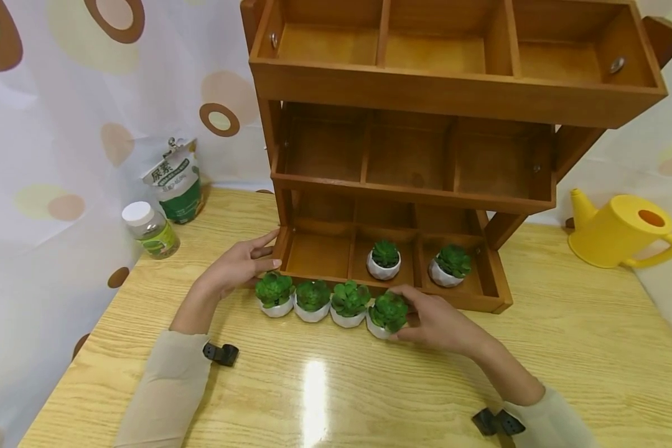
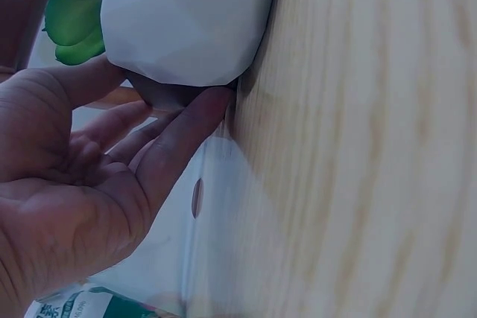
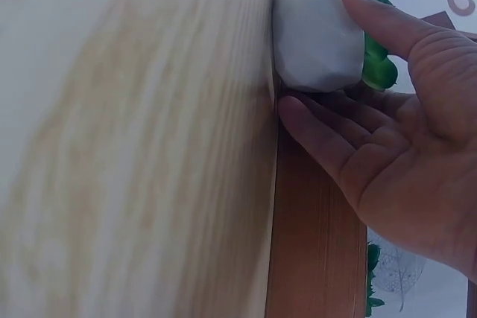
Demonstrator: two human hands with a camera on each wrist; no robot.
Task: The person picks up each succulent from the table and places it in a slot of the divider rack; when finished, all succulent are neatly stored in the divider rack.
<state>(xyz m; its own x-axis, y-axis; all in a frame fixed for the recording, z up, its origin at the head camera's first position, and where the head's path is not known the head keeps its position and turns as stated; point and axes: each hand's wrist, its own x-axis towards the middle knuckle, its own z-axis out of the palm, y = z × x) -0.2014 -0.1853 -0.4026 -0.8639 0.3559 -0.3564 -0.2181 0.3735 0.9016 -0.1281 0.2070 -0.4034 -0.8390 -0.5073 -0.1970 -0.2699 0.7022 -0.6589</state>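
Note:
A row of small succulents in white faceted pots stands on the table before the wooden shelf (image 1: 403,93). My right hand (image 1: 439,320) holds the right-end potted succulent (image 1: 388,313) between thumb and fingers. In the right wrist view the thumb lies on its white pot (image 3: 317,39) and the fingers reach behind it. My left hand (image 1: 238,267) is at the shelf's lower left end, beside the left-end potted succulent (image 1: 275,294). Seen from the left wrist, its extended fingers reach under the edge of the white pot (image 2: 186,20); exact contact is partly hidden.
Two more potted succulents (image 1: 384,260) (image 1: 450,266) sit in the shelf's bottom tier, in the middle and right compartments. A lidded jar (image 1: 151,230) and a green-white pouch (image 1: 178,183) stand at the left. At the right is a yellow watering can (image 1: 621,230).

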